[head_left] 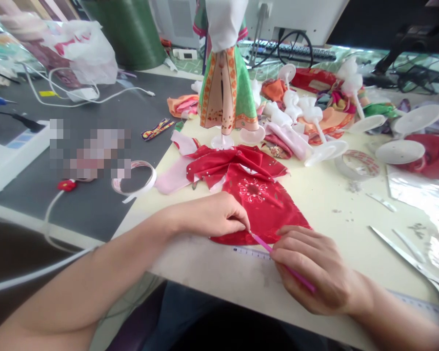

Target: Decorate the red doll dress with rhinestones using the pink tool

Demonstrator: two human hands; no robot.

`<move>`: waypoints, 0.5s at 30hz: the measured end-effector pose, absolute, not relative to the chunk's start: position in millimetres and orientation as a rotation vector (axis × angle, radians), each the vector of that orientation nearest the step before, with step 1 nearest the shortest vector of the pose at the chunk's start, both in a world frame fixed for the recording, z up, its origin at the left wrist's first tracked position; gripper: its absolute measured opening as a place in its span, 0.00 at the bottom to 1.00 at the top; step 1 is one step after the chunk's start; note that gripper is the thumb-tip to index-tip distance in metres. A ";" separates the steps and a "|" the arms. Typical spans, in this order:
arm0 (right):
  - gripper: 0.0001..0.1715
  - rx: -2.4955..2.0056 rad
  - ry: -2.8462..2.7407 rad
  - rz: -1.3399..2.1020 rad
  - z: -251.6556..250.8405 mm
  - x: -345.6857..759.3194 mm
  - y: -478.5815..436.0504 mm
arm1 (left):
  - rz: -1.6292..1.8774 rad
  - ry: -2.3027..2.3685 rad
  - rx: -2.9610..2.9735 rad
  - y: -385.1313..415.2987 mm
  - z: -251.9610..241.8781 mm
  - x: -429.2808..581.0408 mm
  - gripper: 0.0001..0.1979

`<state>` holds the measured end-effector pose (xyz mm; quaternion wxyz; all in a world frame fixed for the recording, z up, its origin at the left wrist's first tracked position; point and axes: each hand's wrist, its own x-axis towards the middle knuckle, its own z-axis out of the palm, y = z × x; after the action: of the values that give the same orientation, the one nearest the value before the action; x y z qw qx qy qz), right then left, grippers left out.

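Observation:
A small red satin garment (pixel 270 209) with white embroidery lies on the pale tabletop. My right hand (pixel 314 268) is closed around a slim pink pen-like stick (pixel 261 242), tilted with its tip toward the lower part of the red cloth. At that tip, the thumb and fingers of my left hand (pixel 215 214) are pinched together, resting over the garment's left side. Whatever lies between those fingertips is too small to make out. Just below the cloth, a ruler (pixel 254 253) lies partly under my right hand.
A doll stand in a green and orange dress (pixel 229 92) rises behind the cloth. White mini dress forms (pixel 310 109) and fabric pieces crowd the back right. Scissors (pixel 417 263) lie at right. Tape rolls (pixel 151 183) sit on both sides. A white cable (pixel 106 96) crosses the dark mat.

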<state>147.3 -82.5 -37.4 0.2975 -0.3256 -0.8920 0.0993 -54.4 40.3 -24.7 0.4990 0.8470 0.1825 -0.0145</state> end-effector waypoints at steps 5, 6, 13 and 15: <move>0.13 -0.850 -2.368 0.263 -37.1 147.4 -82.4 | -0.047 0.489 2.079 37.9 -24.1 -53.4 0.14; 0.13 -0.845 -2.364 0.251 -36.3 147.5 -82.2 | -0.049 0.501 2.079 37.6 -24.1 -53.4 0.13; 0.14 -0.849 -2.334 0.177 -29.4 147.9 -81.6 | -0.037 0.554 2.009 40.1 -26.4 -55.5 0.11; 0.13 -0.853 -2.344 0.186 -29.8 147.7 -82.1 | -0.015 0.588 1.970 41.2 -25.8 -55.8 0.11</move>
<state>147.7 -82.1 -29.8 0.3146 -0.3235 -0.8896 0.0707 -55.8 41.2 -25.8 0.5165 0.8206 0.2447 -0.0061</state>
